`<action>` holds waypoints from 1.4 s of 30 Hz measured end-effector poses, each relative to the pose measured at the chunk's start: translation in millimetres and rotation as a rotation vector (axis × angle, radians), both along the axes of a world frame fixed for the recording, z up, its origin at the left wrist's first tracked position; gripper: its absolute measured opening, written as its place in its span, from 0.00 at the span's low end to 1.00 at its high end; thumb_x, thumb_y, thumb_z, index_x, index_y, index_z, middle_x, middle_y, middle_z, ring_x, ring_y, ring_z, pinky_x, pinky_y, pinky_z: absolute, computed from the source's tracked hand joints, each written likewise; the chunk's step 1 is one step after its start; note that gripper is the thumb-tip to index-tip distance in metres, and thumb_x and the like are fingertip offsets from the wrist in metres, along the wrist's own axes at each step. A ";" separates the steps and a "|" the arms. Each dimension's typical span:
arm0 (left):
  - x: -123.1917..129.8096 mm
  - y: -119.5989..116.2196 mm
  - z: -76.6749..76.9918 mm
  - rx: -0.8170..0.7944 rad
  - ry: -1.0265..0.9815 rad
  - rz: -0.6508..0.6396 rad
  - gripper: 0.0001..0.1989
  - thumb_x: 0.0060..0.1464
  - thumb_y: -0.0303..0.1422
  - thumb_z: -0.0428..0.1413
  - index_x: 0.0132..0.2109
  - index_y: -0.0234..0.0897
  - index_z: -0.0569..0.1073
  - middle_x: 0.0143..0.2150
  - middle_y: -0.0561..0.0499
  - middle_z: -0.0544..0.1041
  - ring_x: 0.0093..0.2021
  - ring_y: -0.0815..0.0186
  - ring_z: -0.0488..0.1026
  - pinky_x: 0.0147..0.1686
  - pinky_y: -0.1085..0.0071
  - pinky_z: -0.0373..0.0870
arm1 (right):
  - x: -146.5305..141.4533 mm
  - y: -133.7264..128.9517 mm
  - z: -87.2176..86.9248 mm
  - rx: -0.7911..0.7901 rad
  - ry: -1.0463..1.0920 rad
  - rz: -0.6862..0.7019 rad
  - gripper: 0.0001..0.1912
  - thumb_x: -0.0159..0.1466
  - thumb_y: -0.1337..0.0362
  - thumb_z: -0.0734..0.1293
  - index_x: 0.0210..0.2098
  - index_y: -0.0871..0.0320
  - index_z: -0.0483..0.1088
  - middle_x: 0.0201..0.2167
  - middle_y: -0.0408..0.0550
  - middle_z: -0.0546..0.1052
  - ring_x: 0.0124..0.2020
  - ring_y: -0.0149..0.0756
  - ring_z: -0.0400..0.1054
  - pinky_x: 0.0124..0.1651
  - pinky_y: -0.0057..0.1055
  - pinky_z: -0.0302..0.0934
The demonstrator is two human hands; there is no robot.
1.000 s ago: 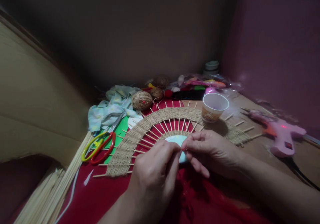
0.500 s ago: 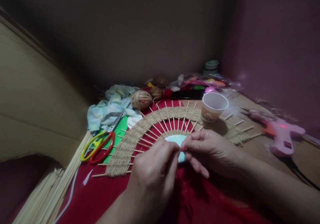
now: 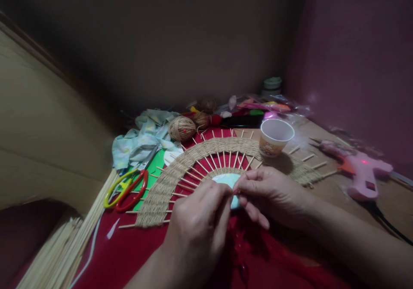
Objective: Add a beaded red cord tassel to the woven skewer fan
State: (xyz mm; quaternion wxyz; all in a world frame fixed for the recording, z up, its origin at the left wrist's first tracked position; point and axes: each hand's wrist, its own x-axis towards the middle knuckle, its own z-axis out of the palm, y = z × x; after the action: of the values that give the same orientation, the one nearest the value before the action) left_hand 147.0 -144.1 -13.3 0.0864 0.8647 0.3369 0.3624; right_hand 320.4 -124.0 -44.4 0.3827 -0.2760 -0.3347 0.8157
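Observation:
My left hand (image 3: 201, 222) and my right hand (image 3: 269, 194) meet fingertip to fingertip, both closed in a pinch. Between them is a small bit of red string (image 3: 236, 191), mostly covered by the fingers. Thin red strands (image 3: 239, 246) dangle below the hands over the dark red cloth (image 3: 129, 254). Just behind the hands lies a woven fan-shaped piece (image 3: 193, 153), twine worked across wooden sticks that spread outward. Its pale blue half-round centre (image 3: 226, 178) is partly hidden by my fingers.
A paper cup (image 3: 275, 138) stands on the weave's right side. Farther right lies a pink glue gun (image 3: 364, 173) with its red light lit. Scissors (image 3: 129, 190), patterned cloth (image 3: 129, 147) and wooden sticks (image 3: 64, 246) are on the left. Twine balls (image 3: 182, 128) sit behind.
Both hands keep almost the same pose, fingertips together. The red strands hanging below them have shifted slightly, and less red shows between the fingertips.

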 end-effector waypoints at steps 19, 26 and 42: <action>0.3 -1.7 -0.1 -0.051 0.017 0.001 0.07 0.58 0.21 0.50 0.35 0.32 0.72 0.28 0.50 0.71 0.28 0.69 0.68 0.27 0.72 0.67 | 0.0 0.3 0.4 -0.004 -0.005 0.009 0.11 0.57 0.63 0.71 0.27 0.66 0.71 0.18 0.44 0.74 0.11 0.25 0.65 0.11 0.17 0.57; 1.3 -0.3 -1.2 -0.088 -0.009 -0.016 0.07 0.58 0.21 0.50 0.38 0.33 0.73 0.31 0.50 0.73 0.31 0.70 0.71 0.30 0.74 0.68 | 0.7 0.0 1.6 -0.012 0.008 0.007 0.11 0.57 0.63 0.71 0.25 0.65 0.71 0.15 0.44 0.73 0.10 0.25 0.64 0.10 0.17 0.57; 1.4 0.8 -1.9 -0.042 -0.041 -0.020 0.09 0.58 0.21 0.51 0.43 0.34 0.71 0.35 0.49 0.75 0.34 0.70 0.72 0.34 0.74 0.71 | 1.0 -0.1 2.1 -0.007 -0.018 0.018 0.11 0.58 0.63 0.70 0.26 0.66 0.71 0.16 0.44 0.73 0.10 0.24 0.64 0.11 0.17 0.56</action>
State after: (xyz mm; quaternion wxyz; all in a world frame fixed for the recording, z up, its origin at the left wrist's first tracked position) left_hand 148.4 -143.3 -15.2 0.1154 0.8584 0.3338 0.3721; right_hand 321.5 -124.1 -42.3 0.3711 -0.2817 -0.3378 0.8178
